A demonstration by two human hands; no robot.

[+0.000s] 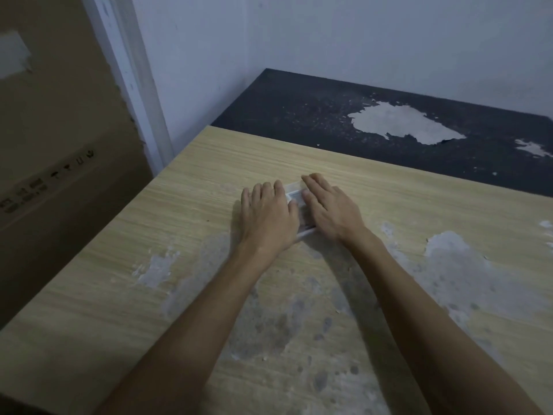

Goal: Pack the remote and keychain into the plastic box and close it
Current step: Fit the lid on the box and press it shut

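Observation:
A clear plastic box lies flat on the wooden table, mostly covered by both hands. My left hand rests palm down on its left part, fingers spread and flat. My right hand lies palm down on its right part, fingers pointing away from me. Only a strip of the box shows between the hands and at its near edge. The lid looks down on the box. The remote and the keychain are not visible; whether they are inside cannot be told.
The wooden table has worn grey patches near me. A dark table with peeled spots adjoins its far edge. A large cardboard box stands at the left, and white walls close the corner behind.

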